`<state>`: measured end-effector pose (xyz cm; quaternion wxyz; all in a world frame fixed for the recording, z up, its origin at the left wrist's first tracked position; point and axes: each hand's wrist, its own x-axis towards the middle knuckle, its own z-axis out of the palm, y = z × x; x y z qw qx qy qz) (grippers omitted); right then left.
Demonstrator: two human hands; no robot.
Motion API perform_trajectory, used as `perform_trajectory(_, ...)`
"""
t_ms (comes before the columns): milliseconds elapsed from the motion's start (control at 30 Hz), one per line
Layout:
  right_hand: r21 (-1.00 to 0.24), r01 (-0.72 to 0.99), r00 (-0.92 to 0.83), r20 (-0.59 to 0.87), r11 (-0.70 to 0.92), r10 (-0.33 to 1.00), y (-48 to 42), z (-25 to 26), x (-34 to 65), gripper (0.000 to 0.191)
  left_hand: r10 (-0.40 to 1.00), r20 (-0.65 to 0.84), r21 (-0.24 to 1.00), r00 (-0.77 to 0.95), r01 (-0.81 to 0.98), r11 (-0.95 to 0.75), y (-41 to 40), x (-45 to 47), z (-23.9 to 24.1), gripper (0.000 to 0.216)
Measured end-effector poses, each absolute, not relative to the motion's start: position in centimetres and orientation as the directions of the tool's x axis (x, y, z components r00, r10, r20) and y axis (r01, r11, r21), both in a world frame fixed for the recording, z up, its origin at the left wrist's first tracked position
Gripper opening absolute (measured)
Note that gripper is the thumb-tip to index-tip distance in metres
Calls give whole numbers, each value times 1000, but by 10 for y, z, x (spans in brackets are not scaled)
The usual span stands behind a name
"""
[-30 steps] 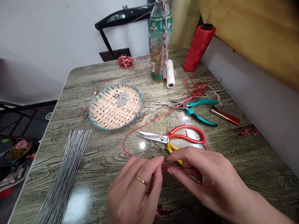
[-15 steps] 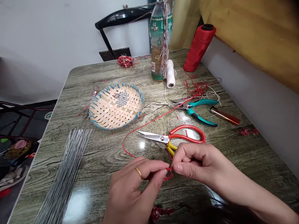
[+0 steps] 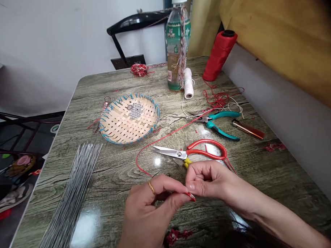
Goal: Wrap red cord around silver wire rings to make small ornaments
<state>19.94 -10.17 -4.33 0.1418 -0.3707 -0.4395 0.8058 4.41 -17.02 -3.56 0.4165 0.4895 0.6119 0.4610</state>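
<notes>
My left hand [image 3: 151, 206], with a ring on one finger, pinches a thin red cord [image 3: 167, 134] at the table's near edge. My right hand [image 3: 207, 179] pinches the same cord right beside it, fingertips almost touching, and a small red loop shows between them. The cord runs away from my hands in a curve towards the far right of the table. Red-handled scissors [image 3: 191, 152] lie just beyond my right hand, blades pointing left. A yellow object peeks out under the scissors.
A woven basket [image 3: 129, 119] with small metal rings sits mid-table. A bundle of steel wires [image 3: 70, 196] lies at the left. Teal pliers [image 3: 220, 122], a lighter [image 3: 248, 129], a red thread spool [image 3: 219, 55], a white spool [image 3: 188, 83] and a bottle [image 3: 177, 43] stand further back.
My right hand has curled from stretched fingers into a tight pinch and drawn in next to my left. The red loop between the fingertips has shrunk.
</notes>
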Motion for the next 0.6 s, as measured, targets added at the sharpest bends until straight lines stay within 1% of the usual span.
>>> perform_trajectory(100, -831, 117, -683, -465, -544, 563, -101, -45, 200, 32, 983, -6, 965, -182, 257, 53, -169, 47, -34, 18)
perform_trajectory(167, -855, 154, -689, -453, -496, 566, -100, -47, 199, 32, 984, 24, 957, -179, 288, 29, -169, 47, -33, 21)
perform_trajectory(200, -877, 179, -684, -437, -446, 584, -101, -47, 199, 31, 984, 35, 954, -174, 299, 19, -169, 47, -33, 22)
perform_trajectory(233, -907, 209, -662, -407, -366, 630, -101, -48, 199, 29, 983, 46, 951, -175, 309, 11, -169, 46, -33, 21)
perform_trajectory(300, -952, 280, -570, -267, -122, 777, -104, -48, 199, 20, 978, 65, 944, -197, 329, 4, -170, 45, -33, 19)
perform_trajectory(367, -927, 354, -461, -57, 124, 885, -109, -47, 198, 10, 968, 72, 936, -241, 352, 18, -170, 44, -33, 17)
perform_trajectory(400, -902, 377, -416, 40, 213, 908, -112, -47, 199, 11, 963, 66, 934, -263, 356, 33, -170, 44, -34, 16)
perform_trajectory(467, -853, 392, -358, 204, 345, 911, -118, -47, 199, 18, 954, 49, 932, -294, 358, 62, -170, 44, -35, 15)
perform_trajectory(533, -798, 384, -375, 325, 465, 868, -123, -48, 199, 27, 947, 59, 930, -316, 362, 63, -170, 44, -36, 14)
perform_trajectory(567, -777, 371, -415, 351, 508, 840, -125, -48, 198, 30, 945, 75, 930, -317, 364, 48, -170, 45, -36, 14)
perform_trajectory(600, -772, 347, -466, 351, 533, 812, -126, -49, 198, 28, 945, 93, 930, -313, 366, 30, -170, 45, -37, 14)
